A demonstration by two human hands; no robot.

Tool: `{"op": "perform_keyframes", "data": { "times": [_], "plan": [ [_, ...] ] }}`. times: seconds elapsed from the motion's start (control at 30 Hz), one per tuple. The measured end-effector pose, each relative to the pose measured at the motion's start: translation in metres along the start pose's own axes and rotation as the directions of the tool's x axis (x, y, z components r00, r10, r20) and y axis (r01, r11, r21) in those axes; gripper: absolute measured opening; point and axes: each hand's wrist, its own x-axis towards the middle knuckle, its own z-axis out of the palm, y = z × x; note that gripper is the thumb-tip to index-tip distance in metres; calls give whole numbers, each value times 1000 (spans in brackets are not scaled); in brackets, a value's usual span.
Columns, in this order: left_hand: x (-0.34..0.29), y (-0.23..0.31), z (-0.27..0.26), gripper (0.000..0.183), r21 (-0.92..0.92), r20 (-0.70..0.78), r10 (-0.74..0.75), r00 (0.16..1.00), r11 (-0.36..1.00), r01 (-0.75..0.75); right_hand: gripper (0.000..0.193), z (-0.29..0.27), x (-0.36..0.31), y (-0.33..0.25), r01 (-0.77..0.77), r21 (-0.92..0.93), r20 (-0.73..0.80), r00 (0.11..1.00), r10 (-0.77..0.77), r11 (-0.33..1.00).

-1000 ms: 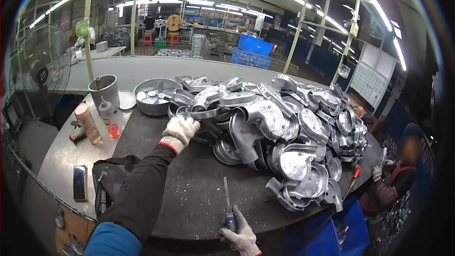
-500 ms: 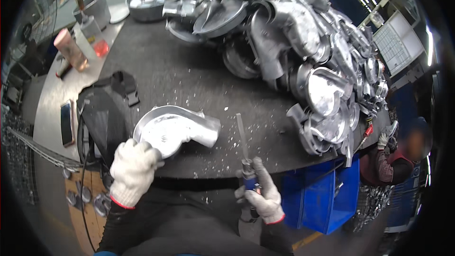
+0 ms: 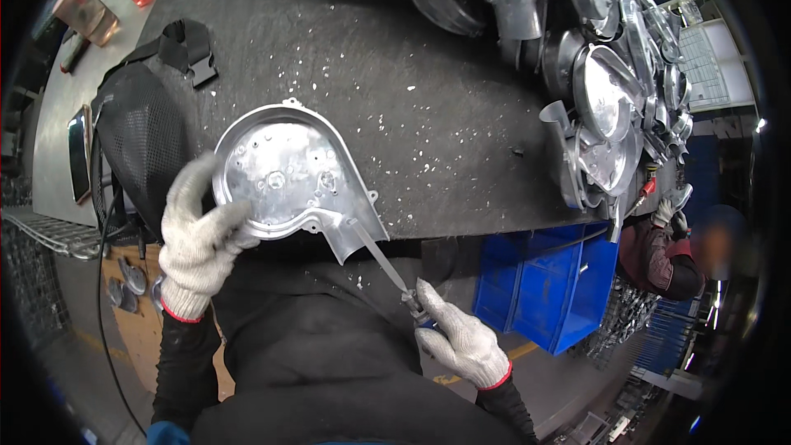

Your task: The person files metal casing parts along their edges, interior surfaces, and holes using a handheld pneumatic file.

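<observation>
A silvery cast-metal blower housing [image 3: 284, 152], shaped like a snail shell, lies at the table's near edge with its hollow side up. My left hand [image 3: 198, 239], in a white knit glove with a red cuff, grips its left rim, thumb over the inside. In my right hand [image 3: 463, 339], gloved alike, is a file [image 3: 382, 262] with a long flat metal blade and a dark and blue handle. The blade's tip reaches into the housing's outlet neck at the lower right. My fingers hide part of the handle.
Similar housings [image 3: 610, 86] are heaped at the far right. Metal chips dot the dark table mat [image 3: 329, 41]. A black mesh bag [image 3: 144, 136], a phone [image 3: 80, 152] and a pink cup [image 3: 85, 12] stand left. Blue bins [image 3: 540, 280] hang right, near a co-worker [image 3: 663, 255].
The housing has been turned over so its hollow side faces up, its neck swinging toward me. The file has moved into that neck. The view has tilted down toward my body.
</observation>
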Motion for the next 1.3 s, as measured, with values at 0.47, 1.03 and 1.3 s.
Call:
{"op": "perform_keyframes", "data": {
  "times": [0.47,1.03,1.3],
  "plan": [
    [-8,-5,6,58,67,31,-99,995,993,97,70,34,13,11,-1,3,-5,1000,1,1000],
    [15,9,20,48,-51,88,-28,996,998,32,71,-24,7,-20,30,-213,22,999,-26,977],
    [16,1,21,56,-146,91,-36,995,988,49,69,-78,41,-53,46,-433,200,979,46,900]
  ]
}}
